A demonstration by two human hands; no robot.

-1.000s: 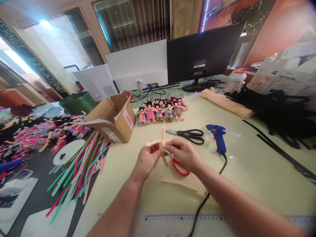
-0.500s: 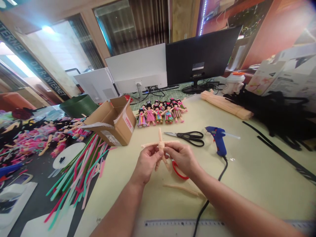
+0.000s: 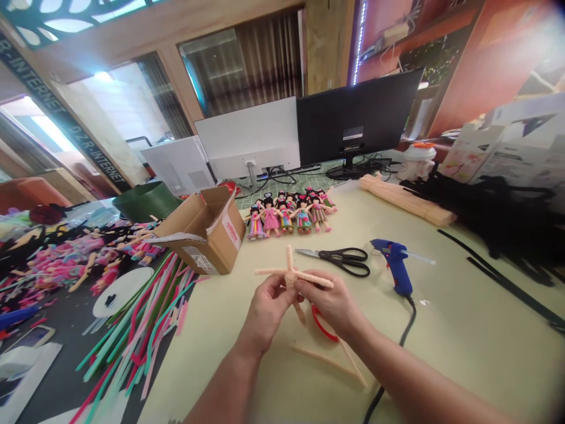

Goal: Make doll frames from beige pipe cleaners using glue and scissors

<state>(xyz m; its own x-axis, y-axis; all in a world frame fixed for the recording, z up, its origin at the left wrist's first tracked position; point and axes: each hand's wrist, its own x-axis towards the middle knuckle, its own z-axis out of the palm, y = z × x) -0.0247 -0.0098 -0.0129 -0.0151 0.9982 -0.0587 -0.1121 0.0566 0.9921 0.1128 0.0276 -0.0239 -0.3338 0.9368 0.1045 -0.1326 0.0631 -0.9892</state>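
Observation:
A beige pipe-cleaner doll body [image 3: 289, 259], with a stem at the top, two side arms and twisted legs, is held over the table. My left hand [image 3: 266, 309] pinches its middle from the left, fingers closed. My right hand [image 3: 330, 299] grips the middle from the right with thumb and fingers; one arm of the figure lies across those fingers. Part of the torso is hidden by both hands. Beneath the right hand shows a red curved handle [image 3: 324, 325]. Loose beige pipe cleaners [image 3: 321, 360] lie on the tabletop below.
Black-handled scissors [image 3: 346, 258] and a blue glue gun [image 3: 396, 268] with its cord lie to the right. Finished dolls [image 3: 286, 218] stand behind, beside a cardboard box [image 3: 220, 235]. Coloured pipe cleaners [image 3: 141, 318] are at left; black ones [image 3: 489, 224] at right.
The view has tilted up, so everything sits lower. The doll body has turned in my hands, its right arm now slanting down over my right fingers. More of the loose pipe cleaners shows.

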